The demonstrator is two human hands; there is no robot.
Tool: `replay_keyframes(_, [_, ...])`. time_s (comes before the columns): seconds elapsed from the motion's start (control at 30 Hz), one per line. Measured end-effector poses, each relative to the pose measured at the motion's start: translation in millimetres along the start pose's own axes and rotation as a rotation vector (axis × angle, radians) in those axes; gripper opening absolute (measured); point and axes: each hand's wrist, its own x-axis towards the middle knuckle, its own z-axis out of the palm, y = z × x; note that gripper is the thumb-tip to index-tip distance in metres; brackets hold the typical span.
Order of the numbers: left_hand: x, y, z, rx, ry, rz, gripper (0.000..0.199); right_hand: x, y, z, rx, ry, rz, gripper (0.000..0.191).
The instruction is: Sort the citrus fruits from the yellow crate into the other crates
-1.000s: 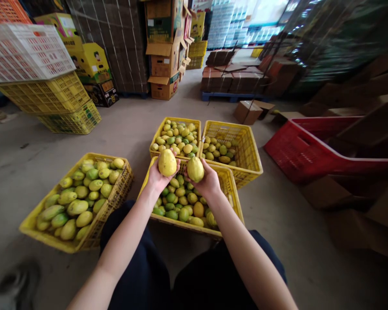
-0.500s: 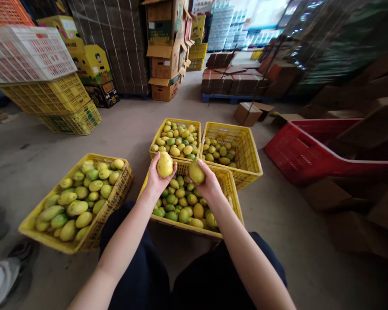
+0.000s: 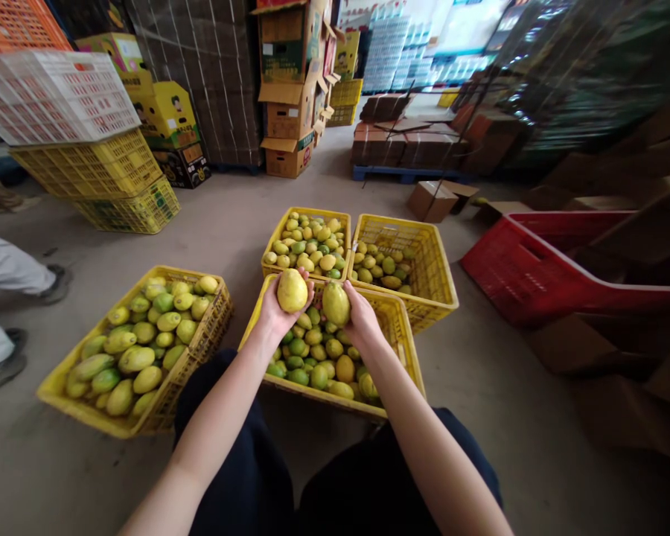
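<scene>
My left hand point(image 3: 275, 311) is closed around a yellow lemon point(image 3: 292, 290), which rests against the palm and fingers. In my right hand point(image 3: 364, 321) is a greener, yellow-green lemon point(image 3: 336, 304), gripped from its right side. Both hands are side by side above a yellow plastic crate point(image 3: 407, 339) holding many green and yellow lemons point(image 3: 313, 350). Directly behind it stand a fuller yellow crate point(image 3: 319, 211) of mostly yellow lemons and another yellow crate point(image 3: 427, 260) with fewer lemons low inside.
To the left is a heaped yellow crate point(image 3: 212, 327) of larger lemons. A person's legs point(image 3: 14, 264) show at the left edge. Stacked crates point(image 3: 89, 164) stand behind. On the right are a red crate point(image 3: 494, 268) and cardboard boxes point(image 3: 432, 201).
The right-hand lemon has turned and shows more of its side; the hands stay close together. At left, the other person's legs have shifted further back. The view has shifted slightly.
</scene>
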Motion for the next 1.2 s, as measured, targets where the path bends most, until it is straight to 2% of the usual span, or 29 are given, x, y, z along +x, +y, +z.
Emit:
replay_keyframes(0.2, [-2, 2, 2.2, 0.020, 0.103, 0.170, 0.013, -6, -7, 1, -0.014, -0.037, -0.067, 0.018])
replay_keyframes(0.3, [1, 2, 0.6, -0.004, 0.094, 0.098, 0.020, -7, -10, 1, -0.022, -0.028, -0.038, 0.017])
replay_keyframes(0.43, [5, 2, -2.6, -0.033, 0.068, -0.005, 0.035, -4, -10, 2, 0.074, 0.081, 0.052, 0.008])
replay_keyframes(0.57, [4, 1, -3.4, -0.036, 0.068, -0.006, 0.034, -1, -8, 2, 0.114, 0.097, 0.037, 0.007])
replay_keyframes(0.7, [-1, 2, -3.1, -0.056, 0.011, 0.003, 0.038, 0, -6, 0, 0.072, 0.073, 0.073, 0.011])
replay_keyframes(0.8, [-5, 4, -2.2, -0.032, -0.056, -0.030, 0.034, -2, -8, 1, 0.104, 0.021, 0.119, 0.013])
replay_keyframes(0.9, [-8, 4, -0.4, 0.107, -0.119, -0.002, 0.031, -6, -12, 3, 0.193, -0.085, 0.135, 0.016])
replay_keyframes(1.03, [-13, 3, 2.5, 0.254, -0.176, 0.056, 0.035, -10, -16, 3, 0.223, -0.179, 0.053, 0.018])
replay_keyframes(1.2, [-17, 1, 4.2, 0.291, -0.166, 0.031, 0.035, -14, -17, 4, 0.137, -0.274, -0.048, 0.020])
